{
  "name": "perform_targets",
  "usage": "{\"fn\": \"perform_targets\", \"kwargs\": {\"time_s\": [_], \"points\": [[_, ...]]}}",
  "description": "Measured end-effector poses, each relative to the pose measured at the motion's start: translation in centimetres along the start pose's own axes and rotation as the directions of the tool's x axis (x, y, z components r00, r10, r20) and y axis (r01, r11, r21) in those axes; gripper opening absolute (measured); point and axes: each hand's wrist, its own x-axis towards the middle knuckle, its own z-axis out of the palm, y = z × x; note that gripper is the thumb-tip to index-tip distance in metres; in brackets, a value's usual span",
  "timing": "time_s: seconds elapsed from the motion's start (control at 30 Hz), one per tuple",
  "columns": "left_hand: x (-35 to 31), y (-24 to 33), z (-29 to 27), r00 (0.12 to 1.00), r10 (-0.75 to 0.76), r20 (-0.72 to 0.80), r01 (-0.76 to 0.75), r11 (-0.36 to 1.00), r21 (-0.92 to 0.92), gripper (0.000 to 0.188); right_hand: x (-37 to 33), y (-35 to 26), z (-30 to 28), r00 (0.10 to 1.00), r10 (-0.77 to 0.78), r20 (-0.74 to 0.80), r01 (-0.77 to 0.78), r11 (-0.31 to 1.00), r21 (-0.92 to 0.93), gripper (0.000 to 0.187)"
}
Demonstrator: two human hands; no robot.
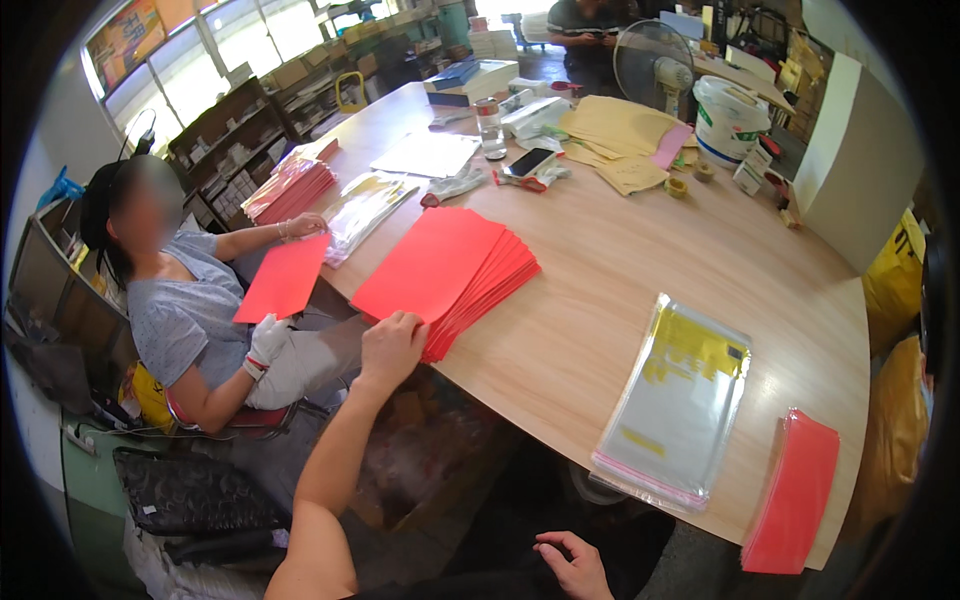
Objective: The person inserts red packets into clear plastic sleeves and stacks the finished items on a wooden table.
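A thick stack of red paper sheets [440, 262] lies fanned out on the table's left side. At its near corner, my left hand [393, 350] has its fingers bent and closed on the edge of a red sheet; the fingertips are partly hidden. Low in the view, off the table and above my lap, my right hand [577, 568] is empty with its fingers loosely apart. Clear plastic sleeves [680, 400] with a yellow reflection form a pile to the right. Beyond them, at the table's right end, sits a narrower red stack [792, 495].
A co-worker [200, 310] sits at the left, holding a red sheet [288, 278] with one gloved hand. More red sheets [292, 185], clear sleeves [365, 212], a glass jar [490, 130], a phone [532, 163], brown envelopes [620, 130], a white bucket [728, 120] and a fan [655, 70] stand farther back.
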Motion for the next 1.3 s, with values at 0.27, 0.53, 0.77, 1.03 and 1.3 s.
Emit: {"fn": "perform_targets", "kwargs": {"time_s": [0.27, 0.53, 0.77, 1.03, 1.3], "points": [[-1.1, 15.0, -6.2, 0.8, 0.517, 0.303, -0.476, 0.855, -0.205, 0.018, 5.3, 4.0, 0.7, 1.0, -0.025, 0.003, 0.024, 0.971, 0.24, 0.074], [-7.5, 25.3, -6.7, 0.732, 0.559, 0.39, -0.206, 0.726, -0.656, 0.018, 4.8, 1.9, 3.4, 0.99, -0.021, -0.138, 0.012, 0.998, -0.064, 0.052], [-3.2, 26.0, -13.4, 0.65, 0.658, 0.38, 0.015, 0.49, -0.872, 0.023, -3.3, 1.9, -5.5, 0.973, 0.092, -0.211, 0.05, 0.809, 0.586, 0.041], [-3.7, 27.5, 0.9, 0.729, 0.66, 0.182, -0.215, 0.473, -0.854, 0.023, -19.5, 6.9, -12.5, 0.8, 0.367, -0.474, 0.199, 0.584, 0.787, 0.063], [-4.2, 31.4, 4.1, 0.49, 0.841, 0.228, -0.78, 0.54, -0.316, 0.017, -20.4, 12.3, -9.4, 0.816, 0.443, -0.372, 0.117, 0.503, 0.856, 0.061]]}}
